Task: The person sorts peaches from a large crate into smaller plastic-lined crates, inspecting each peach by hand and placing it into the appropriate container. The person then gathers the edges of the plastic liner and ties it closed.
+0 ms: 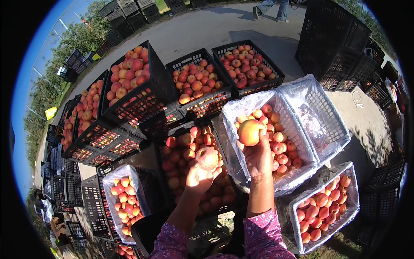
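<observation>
My left hand (202, 177) holds a dull red-yellow apple (207, 158) above a black plastic crate full of apples (174, 158). In my right hand (258, 158) is a larger yellow-red apple (251, 132), gripped between thumb and fingers. That hand is over the left part of a crate lined with clear plastic film (231, 121), where many small apples (282, 159) lie. Beside it on the right stands another film-lined crate (334, 136) with crumpled film inside. Both of my forearms reach up from the bottom of the view in patterned purple sleeves.
Film-lined crates of apples stand at lower right (355, 207) and lower left (142, 197). Black crates of apples stand ahead (226, 92) and are stacked at left (155, 81). A tall crate stack (330, 42) rises at right. A person's legs (273, 8) show on the pavement.
</observation>
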The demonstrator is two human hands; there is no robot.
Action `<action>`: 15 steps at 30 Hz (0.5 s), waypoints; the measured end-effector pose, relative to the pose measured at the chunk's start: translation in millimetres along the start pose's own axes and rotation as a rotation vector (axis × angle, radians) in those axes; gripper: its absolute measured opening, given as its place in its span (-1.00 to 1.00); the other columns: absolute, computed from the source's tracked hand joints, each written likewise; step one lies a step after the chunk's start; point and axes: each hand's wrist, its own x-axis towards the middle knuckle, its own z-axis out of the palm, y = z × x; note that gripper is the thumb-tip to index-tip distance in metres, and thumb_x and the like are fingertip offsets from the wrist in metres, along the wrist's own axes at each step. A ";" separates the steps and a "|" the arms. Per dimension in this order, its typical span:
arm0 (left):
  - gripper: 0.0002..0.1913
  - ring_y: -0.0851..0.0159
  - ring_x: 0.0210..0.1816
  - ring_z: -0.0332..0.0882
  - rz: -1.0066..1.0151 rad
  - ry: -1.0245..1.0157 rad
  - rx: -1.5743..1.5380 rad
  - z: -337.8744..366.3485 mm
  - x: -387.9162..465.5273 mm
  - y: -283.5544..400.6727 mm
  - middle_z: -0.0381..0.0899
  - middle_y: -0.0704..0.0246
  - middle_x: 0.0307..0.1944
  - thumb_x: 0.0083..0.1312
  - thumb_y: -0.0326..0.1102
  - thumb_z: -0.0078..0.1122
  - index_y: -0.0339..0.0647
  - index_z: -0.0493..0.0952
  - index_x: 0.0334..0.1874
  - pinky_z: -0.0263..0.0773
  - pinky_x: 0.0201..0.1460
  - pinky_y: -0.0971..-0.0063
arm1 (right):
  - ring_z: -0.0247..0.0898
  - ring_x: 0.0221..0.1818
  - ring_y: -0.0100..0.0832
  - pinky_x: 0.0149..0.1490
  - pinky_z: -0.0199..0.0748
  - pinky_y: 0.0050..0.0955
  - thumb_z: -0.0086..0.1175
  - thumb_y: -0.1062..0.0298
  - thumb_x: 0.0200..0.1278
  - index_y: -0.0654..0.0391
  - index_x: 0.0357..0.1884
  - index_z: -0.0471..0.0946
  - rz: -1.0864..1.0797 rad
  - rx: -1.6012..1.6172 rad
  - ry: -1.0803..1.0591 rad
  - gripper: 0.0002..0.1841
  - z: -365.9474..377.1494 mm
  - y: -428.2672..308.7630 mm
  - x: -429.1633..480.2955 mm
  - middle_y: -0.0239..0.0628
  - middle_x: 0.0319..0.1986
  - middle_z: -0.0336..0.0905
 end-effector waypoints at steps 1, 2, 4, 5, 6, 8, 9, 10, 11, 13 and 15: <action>-0.20 0.08 0.18 0.44 -0.032 -0.054 -0.043 7.8 -1.4 -3.4 0.33 0.19 0.32 0.23 0.02 0.26 -0.33 0.19 0.39 0.42 0.25 0.23 | 0.51 0.09 -0.29 0.04 0.61 -0.25 0.02 0.03 0.44 0.06 0.30 0.35 0.006 0.006 -0.021 -0.50 -1.6 -3.5 -4.5 -0.27 0.12 0.48; -0.19 0.11 0.18 0.44 -0.044 -0.018 -0.033 17.4 -3.5 -6.0 0.32 0.18 0.33 0.24 0.04 0.26 -0.34 0.19 0.39 0.43 0.24 0.23 | 0.51 0.09 -0.28 0.04 0.61 -0.26 0.01 -0.01 0.44 0.05 0.29 0.35 0.027 0.056 -0.028 -0.49 -1.6 -6.1 -7.8 -0.27 0.12 0.48; -0.26 0.11 0.15 0.47 -0.091 -0.006 -0.033 41.6 -6.5 -19.3 0.38 0.16 0.30 0.29 0.07 0.19 -0.26 0.23 0.39 0.45 0.21 0.22 | 0.49 0.17 -0.15 0.07 0.63 -0.21 -0.03 -0.12 0.43 0.07 0.30 0.34 0.044 0.114 -0.043 -0.42 -18.0 -19.9 -14.9 -0.15 0.15 0.49; -0.29 0.08 0.14 0.47 -0.124 -0.020 -0.029 54.0 -5.8 -27.6 0.40 0.17 0.29 0.31 0.08 0.14 -0.20 0.25 0.39 0.44 0.20 0.20 | 0.50 0.17 -0.15 0.06 0.63 -0.20 -0.02 -0.15 0.41 0.06 0.28 0.36 0.043 0.151 -0.091 -0.42 -33.5 -30.7 -21.0 -0.15 0.15 0.50; -0.28 0.11 0.09 0.51 -0.165 0.007 -0.009 61.2 -6.5 -37.5 0.44 0.15 0.26 0.31 0.14 0.13 -0.20 0.28 0.37 0.48 0.13 0.22 | 0.52 0.13 -0.16 0.07 0.62 -0.21 -0.02 -0.17 0.41 0.04 0.27 0.37 0.073 0.205 -0.053 -0.42 -50.7 -38.8 -31.6 -0.16 0.13 0.51; -0.30 0.14 -0.06 0.59 -0.249 0.071 -0.066 86.3 -12.0 -61.5 0.53 0.12 0.15 0.33 0.23 0.07 -0.20 0.34 0.31 0.55 -0.02 0.24 | 0.56 0.03 -0.20 0.02 0.61 -0.25 -0.03 -0.20 0.40 0.03 0.26 0.38 0.078 0.248 -0.005 -0.41 -97.5 -51.6 -57.5 -0.19 0.08 0.53; -0.31 0.15 -0.09 0.61 -0.317 0.104 -0.112 99.6 -14.2 -76.4 0.55 0.11 0.12 0.34 0.25 0.04 -0.20 0.37 0.28 0.56 -0.05 0.25 | 0.57 -0.04 -0.23 -0.04 0.60 -0.29 -0.03 -0.22 0.40 0.02 0.26 0.38 0.053 0.233 0.012 -0.40 -127.7 -60.6 -74.8 -0.21 0.06 0.54; -0.33 0.17 -0.11 0.61 -0.333 0.122 -0.074 109.6 -17.3 -92.9 0.55 0.11 0.11 0.34 0.25 0.03 -0.18 0.37 0.26 0.56 -0.09 0.27 | 0.54 -0.06 -0.28 -0.08 0.53 -0.34 -0.03 -0.24 0.38 0.00 0.26 0.38 0.027 0.155 0.039 -0.40 -159.2 -68.5 -91.2 -0.26 0.04 0.54; -0.33 0.18 -0.13 0.60 -0.347 0.128 -0.051 117.9 -20.0 -110.3 0.54 0.11 0.11 0.34 0.24 0.04 -0.18 0.36 0.26 0.55 -0.15 0.29 | 0.51 -0.09 -0.32 -0.12 0.47 -0.39 -0.02 -0.25 0.37 -0.02 0.26 0.37 0.017 0.084 0.066 -0.39 -184.2 -76.7 -110.6 -0.30 0.03 0.53; -0.32 0.20 -0.11 0.58 -0.451 0.102 -0.049 133.8 -25.0 -145.3 0.52 0.14 0.12 0.33 0.22 0.09 -0.16 0.33 0.31 0.56 -0.13 0.31 | 0.38 0.03 -0.43 -0.08 0.32 -0.45 -0.02 -0.25 0.34 -0.12 0.27 0.35 0.053 -0.093 0.434 -0.41 -219.1 -103.0 -151.2 -0.44 0.03 0.49; -0.33 0.24 -0.15 0.58 -0.540 0.096 0.022 154.1 -30.5 -183.9 0.54 0.17 0.08 0.31 0.21 0.13 -0.15 0.34 0.29 0.55 -0.17 0.35 | 0.40 -0.04 -0.44 -0.06 0.40 -0.43 -0.02 -0.12 0.41 -0.07 0.29 0.37 -0.118 -0.200 0.603 -0.48 -269.8 -130.4 -190.1 -0.44 -0.02 0.48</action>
